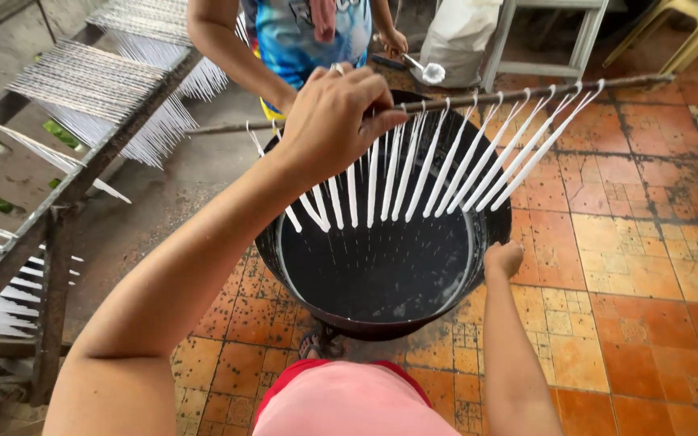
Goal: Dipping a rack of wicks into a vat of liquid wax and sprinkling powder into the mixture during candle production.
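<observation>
Left hand (334, 121) grips the stick (527, 93) of hanging white candles (414, 173) over the black pot (381, 266). Right hand (502, 260) rests curled on the pot's right rim, open tiled floor (648, 242) beyond.

One wooden stick (527, 91) is up, carrying roughly seventeen thin white candles (426, 165), too crowded at the left for an exact tally. One black pot (381, 266) sits under them. Two hands of the wearer show, left (333, 121) and right (502, 260). One other person (309, 32) stands opposite. One white ladle (428, 71).
</observation>
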